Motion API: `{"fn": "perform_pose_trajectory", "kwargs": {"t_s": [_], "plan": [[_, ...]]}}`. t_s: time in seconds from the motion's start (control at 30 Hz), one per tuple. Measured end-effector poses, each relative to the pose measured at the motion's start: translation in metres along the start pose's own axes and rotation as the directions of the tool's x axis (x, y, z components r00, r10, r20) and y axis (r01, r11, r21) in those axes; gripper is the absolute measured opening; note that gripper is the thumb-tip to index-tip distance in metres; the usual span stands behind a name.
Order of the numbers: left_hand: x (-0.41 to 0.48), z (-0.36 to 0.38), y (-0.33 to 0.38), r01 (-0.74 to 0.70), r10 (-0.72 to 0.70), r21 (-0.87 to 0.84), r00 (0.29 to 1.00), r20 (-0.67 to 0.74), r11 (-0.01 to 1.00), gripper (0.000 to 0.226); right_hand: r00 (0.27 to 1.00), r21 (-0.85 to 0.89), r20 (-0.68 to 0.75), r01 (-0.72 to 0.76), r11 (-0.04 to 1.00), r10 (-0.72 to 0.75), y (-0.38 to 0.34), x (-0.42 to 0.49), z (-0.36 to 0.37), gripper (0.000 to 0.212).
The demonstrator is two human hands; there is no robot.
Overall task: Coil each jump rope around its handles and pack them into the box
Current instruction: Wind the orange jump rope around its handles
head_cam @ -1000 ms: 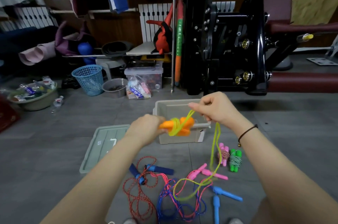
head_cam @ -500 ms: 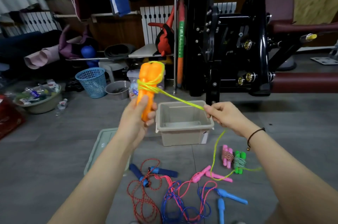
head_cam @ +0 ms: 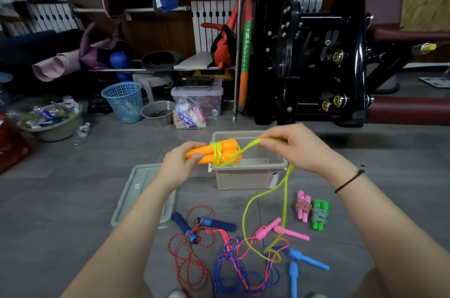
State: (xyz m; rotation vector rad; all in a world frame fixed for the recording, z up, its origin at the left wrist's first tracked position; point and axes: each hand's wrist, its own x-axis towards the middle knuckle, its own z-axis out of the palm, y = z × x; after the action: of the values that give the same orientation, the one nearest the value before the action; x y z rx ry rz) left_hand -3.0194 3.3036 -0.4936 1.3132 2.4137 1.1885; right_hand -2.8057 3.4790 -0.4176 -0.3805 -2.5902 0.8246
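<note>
Left of the box (head_cam: 243,180), the lid (head_cam: 143,190) lies flat on the floor, out of the way so the box's mouth stays free for packing. Just in front of the box's left corner, and raised above it, the left hand (head_cam: 179,166) grips two orange handles (head_cam: 226,145) side by side by their thin ends. That leaves the thick ends bare for winding (a sensible hold). The handles lie crosswise before the box's left rim, with several turns of yellow-green cord (head_cam: 285,184) bunched round their middle.

The box stands open, and no rope shows inside it. Over its right rim the right hand (head_cam: 302,151) pinches the cord between thumb and fingers and draws it out from the coil, probably so the next turn lies tight. From that hand the cord drops in a long slack loop to the floor in front of the box, where it ends among a tangle (head_cam: 229,268) of loose ropes. By my reckoning, much of it is left to wind.

In front of the box's right corner, a pink bundle (head_cam: 303,205) and a green bundle (head_cam: 320,215) lie wound, side by side, not yet packed.
</note>
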Motion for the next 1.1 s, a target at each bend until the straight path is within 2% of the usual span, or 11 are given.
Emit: {"fn": "perform_pose_trajectory", "kwargs": {"t_s": [0.13,0.3,0.4,0.47,0.6,0.67,0.77,0.83,0.87,0.97,1.1], "plan": [[-0.001,-0.001,0.011,-0.134,0.13,0.058,0.989,0.077,0.989,0.029,0.984,-0.198,-0.147,0.07,0.978,-0.1,-0.001,0.006,0.004,0.02],[-0.01,0.002,0.03,-0.287,0.271,0.032,0.933,0.238,0.957,0.03,0.971,-0.246,-0.23,0.012,0.969,-0.07,0.0,0.011,0.006,0.022],[-0.018,0.0,0.046,-0.269,0.276,-0.069,0.908,0.316,0.961,0.031,0.956,-0.161,-0.293,-0.071,0.984,0.022,0.014,0.013,0.007,0.022],[-0.024,-0.004,0.058,-0.201,0.272,-0.22,0.889,0.368,0.955,0.03,0.949,-0.061,-0.294,-0.137,0.989,0.114,0.023,0.012,0.007,0.021],[-0.035,-0.004,0.072,-0.089,0.31,-0.437,0.83,0.464,0.895,0.029,0.959,0.038,-0.18,-0.216,0.976,0.219,0.028,0.012,0.016,0.025],[-0.036,0.002,0.074,-0.026,0.321,-0.539,0.827,0.461,0.842,0.029,0.958,0.087,-0.084,-0.267,0.96,0.275,0.037,0.013,0.029,0.026],[-0.031,0.007,0.073,0.05,0.221,-0.678,0.925,0.308,0.734,0.025,0.892,0.435,0.09,-0.435,0.788,0.442,0.049,0.014,0.048,0.014],[-0.025,0.007,0.068,0.047,0.065,-0.696,0.989,0.134,0.717,0.02,0.887,0.419,0.023,-0.427,0.801,0.461,0.048,0.014,0.05,0.01],[-0.022,0.006,0.065,0.042,-0.018,-0.681,0.999,0.041,0.731,0.018,0.902,0.393,-0.023,-0.389,0.833,0.432,0.045,0.014,0.051,0.018],[-0.011,0.006,0.054,0.025,-0.206,-0.65,0.957,-0.204,0.76,0.013,0.926,0.367,0.028,-0.36,0.858,0.376,0.037,0.011,0.058,0.033],[-0.001,-0.004,0.029,0.021,-0.363,-0.613,0.821,-0.44,0.79,0.01,0.9,0.285,0.276,-0.411,0.866,0.337,0.022,0.005,0.065,0.033]]}}
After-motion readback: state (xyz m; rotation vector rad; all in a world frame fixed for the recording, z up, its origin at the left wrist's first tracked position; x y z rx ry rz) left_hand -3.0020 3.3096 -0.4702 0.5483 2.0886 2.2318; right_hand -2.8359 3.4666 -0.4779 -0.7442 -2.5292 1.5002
